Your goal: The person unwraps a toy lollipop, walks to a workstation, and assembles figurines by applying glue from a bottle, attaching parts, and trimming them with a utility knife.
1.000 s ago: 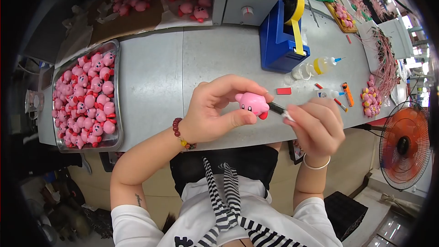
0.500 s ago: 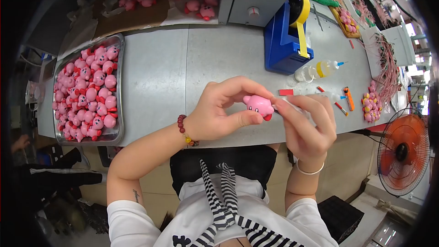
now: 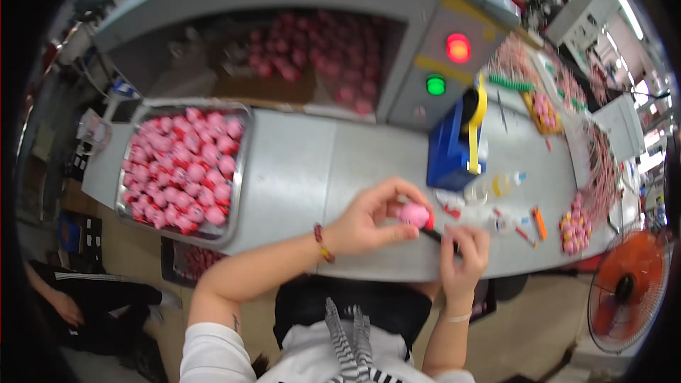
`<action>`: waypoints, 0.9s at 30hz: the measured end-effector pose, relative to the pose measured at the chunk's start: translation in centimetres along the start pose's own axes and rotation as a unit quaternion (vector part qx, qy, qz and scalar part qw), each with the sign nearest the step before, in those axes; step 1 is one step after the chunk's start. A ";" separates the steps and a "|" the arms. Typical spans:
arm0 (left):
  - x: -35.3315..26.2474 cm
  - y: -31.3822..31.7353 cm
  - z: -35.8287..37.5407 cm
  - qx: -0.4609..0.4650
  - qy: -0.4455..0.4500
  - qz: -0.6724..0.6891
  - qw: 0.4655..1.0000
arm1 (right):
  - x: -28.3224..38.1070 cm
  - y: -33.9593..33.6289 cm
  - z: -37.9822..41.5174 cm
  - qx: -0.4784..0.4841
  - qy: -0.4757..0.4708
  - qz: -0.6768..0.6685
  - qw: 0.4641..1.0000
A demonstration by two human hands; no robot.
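My left hand [image 3: 372,220] is closed around a small pink figure [image 3: 412,215] with red feet, thumb below it and fingers above. My right hand [image 3: 462,252] pinches a thin dark tool [image 3: 431,234], whose far end reaches the figure's red part. Whether its tip touches the figure is too blurred to tell. Just beyond my hands, a small white and red item [image 3: 450,206] lies on the grey table [image 3: 291,170].
At the left is a metal tray [image 3: 237,195] heaped with pink figures. A blue tape dispenser [image 3: 448,156], bottles [image 3: 500,186], an orange cutter [image 3: 540,224] and a fan [image 3: 624,287] are at the right. Another person's hand [image 3: 69,308] shows at far left.
The view has tilted up, showing more of the machine and a red light. A dark tool now shows in my right hand, which sits lower and slightly apart from the figure. The figure has turned.
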State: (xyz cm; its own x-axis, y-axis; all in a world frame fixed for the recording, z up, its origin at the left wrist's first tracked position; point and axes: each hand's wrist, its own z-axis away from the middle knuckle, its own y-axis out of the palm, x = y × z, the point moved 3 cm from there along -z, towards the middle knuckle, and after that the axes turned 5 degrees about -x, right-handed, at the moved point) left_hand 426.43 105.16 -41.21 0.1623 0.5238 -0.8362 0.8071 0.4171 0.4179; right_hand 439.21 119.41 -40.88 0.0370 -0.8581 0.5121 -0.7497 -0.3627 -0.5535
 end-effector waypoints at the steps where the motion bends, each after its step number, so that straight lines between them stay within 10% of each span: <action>1: -0.4 0.3 -0.1 -0.004 -0.004 -0.004 1.000 | -0.1 0.2 0.5 -0.001 0.004 -0.004 1.000; 11: -2.7 3.0 4.3 -0.001 -0.026 -0.054 0.998 | 0.5 0.7 1.6 0.007 0.002 -0.007 1.000; 19: -1.0 -1.3 10.4 -0.299 -0.003 -0.068 0.952 | -0.2 0.8 1.9 -0.015 0.033 0.019 0.999; 27: -0.2 -2.0 9.8 -0.317 -0.026 -0.063 0.946 | -0.2 0.8 1.8 -0.011 0.037 0.034 0.999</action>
State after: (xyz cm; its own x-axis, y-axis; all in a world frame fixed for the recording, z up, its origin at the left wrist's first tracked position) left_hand 430.37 96.95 -45.35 0.1283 0.4108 -0.9026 0.3226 0.8434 0.4297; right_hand 439.73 118.66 -42.60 -0.0635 -0.8512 0.5210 -0.7633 -0.2949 -0.5748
